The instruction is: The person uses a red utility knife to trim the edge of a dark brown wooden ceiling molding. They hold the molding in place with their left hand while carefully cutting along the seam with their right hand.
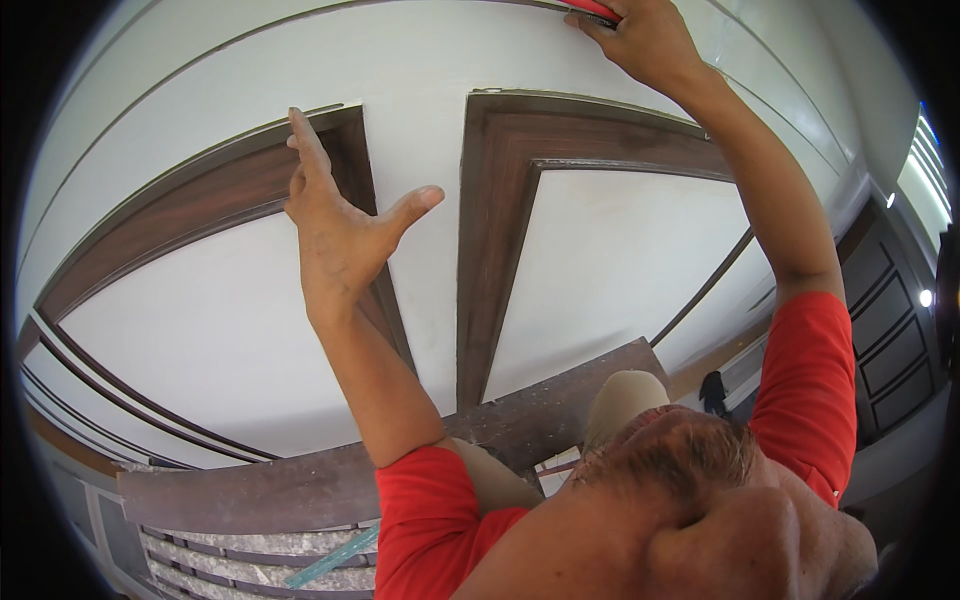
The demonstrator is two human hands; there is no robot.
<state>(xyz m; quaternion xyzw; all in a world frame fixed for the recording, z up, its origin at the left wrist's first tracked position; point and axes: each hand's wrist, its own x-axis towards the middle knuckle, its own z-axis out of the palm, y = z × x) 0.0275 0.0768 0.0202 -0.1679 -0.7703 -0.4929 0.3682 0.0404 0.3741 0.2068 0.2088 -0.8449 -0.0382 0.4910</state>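
Note:
My right hand (652, 48) is raised to the top edge of the view, its fingers closed round a slim red and black tool (598, 10). Most of that tool is cut off by the picture's edge, so its kind does not show. It is close to a thin dark groove in the white panelled surface (415, 70). My left hand (340, 235) is open, thumb spread from the fingers, and holds nothing. It is in front of a dark brown wooden frame (200, 208); I cannot tell whether it touches. Pale dust marks its fingertips.
Another brown wooden frame (490, 210) edges a white panel (620, 250) to the right. Below runs a long dusty brown plank (240, 492), with a teal strip (335, 557) beneath it. At the far right stands a dark panelled door (892, 335).

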